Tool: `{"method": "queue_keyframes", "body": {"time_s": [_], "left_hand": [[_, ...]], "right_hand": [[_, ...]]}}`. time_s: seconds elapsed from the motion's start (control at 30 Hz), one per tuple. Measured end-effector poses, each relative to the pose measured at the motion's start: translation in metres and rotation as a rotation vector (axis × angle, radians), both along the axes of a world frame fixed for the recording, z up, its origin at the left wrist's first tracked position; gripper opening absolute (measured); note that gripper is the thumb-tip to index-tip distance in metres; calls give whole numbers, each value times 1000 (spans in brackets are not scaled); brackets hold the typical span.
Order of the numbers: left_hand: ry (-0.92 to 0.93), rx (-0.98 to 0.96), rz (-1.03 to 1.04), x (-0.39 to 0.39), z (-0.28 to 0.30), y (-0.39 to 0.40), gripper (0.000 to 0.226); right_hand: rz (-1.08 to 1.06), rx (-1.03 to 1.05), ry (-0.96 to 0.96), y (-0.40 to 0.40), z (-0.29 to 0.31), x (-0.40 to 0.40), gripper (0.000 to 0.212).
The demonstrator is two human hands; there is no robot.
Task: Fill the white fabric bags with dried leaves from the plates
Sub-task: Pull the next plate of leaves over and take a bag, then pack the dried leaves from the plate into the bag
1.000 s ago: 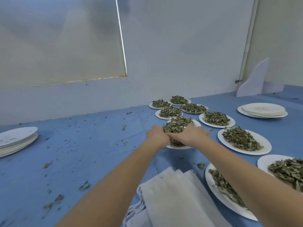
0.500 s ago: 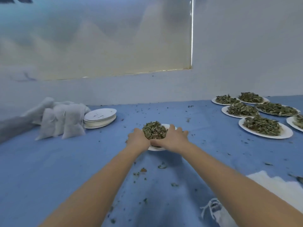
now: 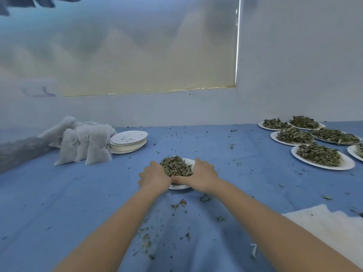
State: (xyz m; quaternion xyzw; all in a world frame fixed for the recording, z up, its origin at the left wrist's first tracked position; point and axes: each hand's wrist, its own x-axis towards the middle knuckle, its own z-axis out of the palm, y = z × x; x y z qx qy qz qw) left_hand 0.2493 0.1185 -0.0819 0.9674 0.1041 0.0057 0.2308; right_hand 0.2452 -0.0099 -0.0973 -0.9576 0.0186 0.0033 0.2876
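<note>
cupping a heap of dried leaves (image 3: 175, 166) from both sides, the left hand (image 3: 154, 178) and the right hand (image 3: 200, 176) sit on a white plate (image 3: 179, 187) in the middle of the blue cloth (image 3: 78, 203). the fingers of each hand are bent gently inward round the pile, palms facing each other and thumbs near the front rim; whether they grip the plate edge as well as the leaves i cannot tell, since the hands hide it. held this way the loose, light leaves are penned in and less likely to scatter, which seems sensible given the crumbs (image 3: 177, 206) already strewn over the cloth just in front.

to the far left stand several filled white bags (image 3: 92, 145), leaning together against the wall, and touching them is a stack of empty plates (image 3: 128, 142), probably set there as each one is finished. to the right, well apart, more plates heaped with leaves (image 3: 318, 155) wait in a group, within an easy reach. at the lower right edge lies flat white fabric (image 3: 326, 224), likely the unfilled bags, kept near the body for the next fill. judging by this layout, the work is partly done, and this plate's leaves are yet to go into a bag.
</note>
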Motion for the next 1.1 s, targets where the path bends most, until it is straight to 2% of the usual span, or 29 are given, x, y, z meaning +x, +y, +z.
{"method": "queue_keyframes", "body": {"time_s": [0.1, 0.23, 0.4, 0.47, 0.57, 0.67, 0.8, 0.87, 0.97, 1.03, 1.1], "left_hand": [[-102, 21, -51, -16, 13, -19, 38], [-222, -28, -192, -47, 26, -51, 37], [-242, -73, -499, -99, 30, -101, 34], [-256, -116, -577, -122, 24, -116, 35], [-224, -172, -658, -146, 5, -132, 35], [-183, -221, -670, -157, -10, -145, 38], [-143, -238, -626, -157, -20, -159, 59], [-132, -238, -613, -156, -25, -163, 65], [-156, -214, -598, -155, -32, -166, 66], [-200, -224, -597, -155, -34, -166, 62], [-274, -371, -586, -155, -31, -164, 55]], "right_hand": [[36, -11, 3, -10, 14, -17, 105], [59, -105, -44, -34, 32, -58, 89], [48, -416, -131, -82, 47, -119, 63], [42, -461, -160, -104, 50, -144, 55], [33, -455, -176, -136, 50, -172, 52], [26, -493, -174, -163, 44, -188, 44], [28, -600, -96, -184, 33, -194, 43], [30, -624, -143, -188, 28, -193, 43], [10, -548, -260, -186, 24, -190, 31], [3, -543, -257, -184, 25, -188, 23], [-1, -533, -243, -182, 30, -187, 20]]}}
